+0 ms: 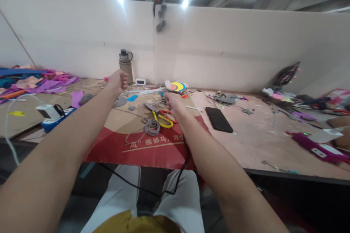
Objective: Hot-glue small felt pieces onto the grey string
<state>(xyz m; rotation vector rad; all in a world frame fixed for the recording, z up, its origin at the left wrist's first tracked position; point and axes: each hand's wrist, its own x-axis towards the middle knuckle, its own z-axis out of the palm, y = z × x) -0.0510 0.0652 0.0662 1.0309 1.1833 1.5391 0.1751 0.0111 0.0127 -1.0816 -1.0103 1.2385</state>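
Note:
My left hand (119, 81) is raised in front of a water bottle (126, 68), its fingers curled closed. Whatever it may hold is too small or hidden to make out. Over the cardboard, my right hand (174, 102) is closed as well, near a round yellow and orange item (179, 87). Its fingertips point away from me, so their contents are hidden. Between my forearms lie yellow-handled scissors (163, 121), a red-handled tool (169, 115) and a coil of grey cord (151, 126). Blue scraps (132, 98) rest near my left hand.
A black phone (219, 119) lies right of my right forearm. Purple and pink cloth pieces (49, 84) are heaped far left, beside a blue power strip (56, 121). A magenta power strip (318, 147) sits at right. A black cable (180, 174) hangs over the front edge.

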